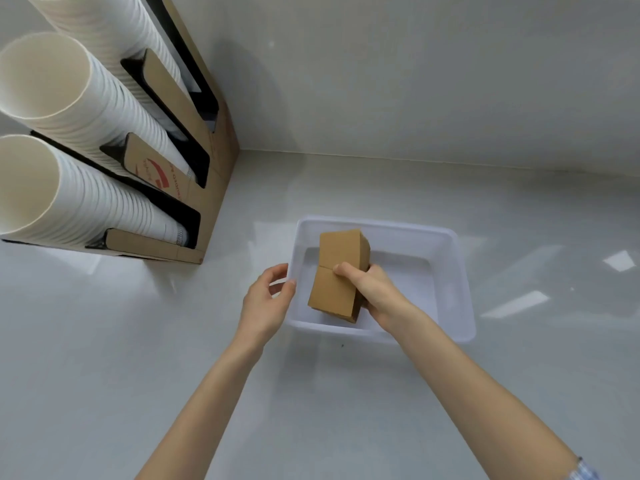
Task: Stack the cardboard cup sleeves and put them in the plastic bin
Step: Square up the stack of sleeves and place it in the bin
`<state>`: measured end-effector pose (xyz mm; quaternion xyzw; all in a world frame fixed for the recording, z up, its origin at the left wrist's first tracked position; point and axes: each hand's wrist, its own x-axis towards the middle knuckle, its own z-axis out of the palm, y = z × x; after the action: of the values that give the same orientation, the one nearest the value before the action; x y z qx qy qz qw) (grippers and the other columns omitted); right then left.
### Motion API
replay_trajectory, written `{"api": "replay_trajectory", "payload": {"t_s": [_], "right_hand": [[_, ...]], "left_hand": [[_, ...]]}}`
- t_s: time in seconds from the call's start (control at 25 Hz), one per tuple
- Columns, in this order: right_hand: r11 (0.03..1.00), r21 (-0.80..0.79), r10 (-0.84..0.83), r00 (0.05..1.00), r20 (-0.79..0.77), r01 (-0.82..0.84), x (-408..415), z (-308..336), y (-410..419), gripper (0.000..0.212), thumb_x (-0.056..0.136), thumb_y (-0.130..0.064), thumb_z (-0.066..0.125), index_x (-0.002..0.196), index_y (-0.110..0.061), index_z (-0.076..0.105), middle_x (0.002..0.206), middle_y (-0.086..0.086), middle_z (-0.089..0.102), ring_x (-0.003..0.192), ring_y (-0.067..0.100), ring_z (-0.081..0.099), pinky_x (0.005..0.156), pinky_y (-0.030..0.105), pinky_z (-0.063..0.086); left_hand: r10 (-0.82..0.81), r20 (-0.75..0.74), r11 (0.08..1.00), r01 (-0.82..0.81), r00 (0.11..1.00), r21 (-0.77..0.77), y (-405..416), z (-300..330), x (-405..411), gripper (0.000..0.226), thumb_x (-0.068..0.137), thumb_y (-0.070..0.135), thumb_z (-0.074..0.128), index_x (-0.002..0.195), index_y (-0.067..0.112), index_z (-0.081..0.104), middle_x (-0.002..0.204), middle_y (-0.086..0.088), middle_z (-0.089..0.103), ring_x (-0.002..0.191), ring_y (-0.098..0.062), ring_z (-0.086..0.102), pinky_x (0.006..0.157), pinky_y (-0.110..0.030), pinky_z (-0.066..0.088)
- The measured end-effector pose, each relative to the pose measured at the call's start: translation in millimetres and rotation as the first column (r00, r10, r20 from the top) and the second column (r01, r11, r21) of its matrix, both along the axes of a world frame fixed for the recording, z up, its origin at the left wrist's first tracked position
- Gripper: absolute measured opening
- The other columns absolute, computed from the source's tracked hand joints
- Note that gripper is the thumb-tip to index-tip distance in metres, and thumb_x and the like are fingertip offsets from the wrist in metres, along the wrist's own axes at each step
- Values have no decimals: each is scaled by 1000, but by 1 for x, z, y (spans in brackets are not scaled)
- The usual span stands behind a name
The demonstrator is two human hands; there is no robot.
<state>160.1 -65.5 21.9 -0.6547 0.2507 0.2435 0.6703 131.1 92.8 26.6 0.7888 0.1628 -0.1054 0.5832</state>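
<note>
A stack of flat brown cardboard cup sleeves (337,271) is inside the translucent white plastic bin (453,282), over its left half. My right hand (372,294) grips the stack from its right side, thumb on the top sleeve. My left hand (268,299) hovers at the bin's left rim with fingers curled apart, holding nothing; whether it touches the rim is unclear. The stack's underside is hidden, so I cannot tell if it rests on the bin floor.
A cardboard cup dispenser (207,174) with three long stacks of white paper cups (79,105) stands at the back left. A pale wall (415,81) rises behind the light grey counter (104,341).
</note>
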Motion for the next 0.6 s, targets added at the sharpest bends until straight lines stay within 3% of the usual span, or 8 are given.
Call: {"api": "replay_trajectory", "payload": {"t_s": [0.12,0.28,0.48,0.6], "right_hand": [[999,-10,39,998,-40,-39,6,-8,5,33,81,-24,61,108,-11,47,91,0,60,89,19,58,76,29,49],[997,-25,71,994,-77,-74,12,-13,4,21,82,-25,60,97,-13,52,88,0,61,92,21,58,84,30,48],[982,-166,73,991,-112,-91,12,-17,12,70,51,-52,61,109,-16,50,125,10,49,110,26,53,99,40,46],[967,-239,61,990,-126,-90,13,-17,13,63,62,-52,58,110,-14,48,129,11,45,117,30,46,103,43,42]], "left_hand": [[-10,-10,1000,10,1000,6,-1,-1,2,32,90,21,47,122,18,52,124,-2,59,112,-20,55,93,-33,45],[-22,-13,1000,22,1000,-7,2,-4,1,32,91,23,47,123,21,51,126,-2,58,114,-19,54,95,-34,44],[-35,-6,999,35,999,-2,2,-5,0,34,91,24,46,125,21,49,128,-2,56,116,-18,52,98,-35,43],[-36,-11,999,36,999,5,2,-5,0,35,91,24,46,126,21,48,129,-2,55,116,-18,52,97,-34,43]]}}
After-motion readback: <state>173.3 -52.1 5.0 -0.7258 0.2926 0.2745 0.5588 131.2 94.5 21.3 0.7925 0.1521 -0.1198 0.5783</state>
